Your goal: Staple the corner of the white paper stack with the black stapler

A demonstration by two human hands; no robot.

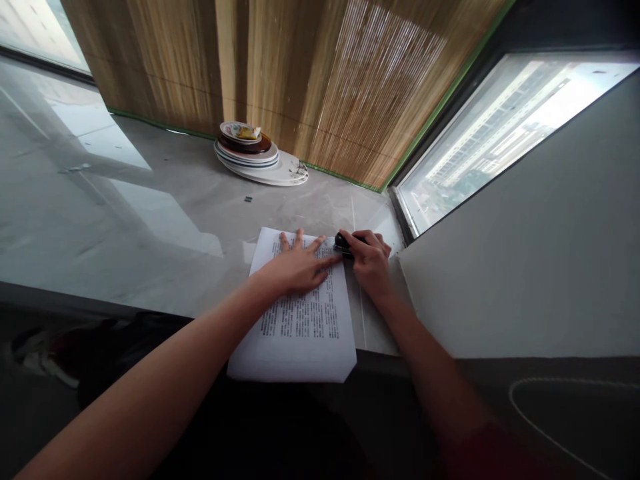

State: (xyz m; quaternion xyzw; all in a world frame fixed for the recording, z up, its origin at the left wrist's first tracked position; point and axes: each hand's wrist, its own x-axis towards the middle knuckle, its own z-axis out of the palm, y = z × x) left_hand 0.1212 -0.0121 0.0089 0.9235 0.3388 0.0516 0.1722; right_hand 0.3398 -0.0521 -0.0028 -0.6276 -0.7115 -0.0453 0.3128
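Printed paper [295,357] lies on the grey stone sill, its near end sticking out past the front edge. Whether it is one sheet or a stack I cannot tell. My left hand [303,265] rests flat on its upper part with fingers spread. A black stapler [344,244] sits at the paper's far right corner, its nose over the paper's edge. My right hand [371,260] is wrapped around the stapler from the right, hiding its back part. The thumb of my left hand reaches close to the stapler's nose.
Stacked plates [247,157] with a small yellow packet [249,133] on top stand farther back, against a bamboo blind [300,73]. A small dark strip, perhaps staples [249,199], lies on the sill [200,207]. A white wall [525,253] and a window [480,133] bound the right side.
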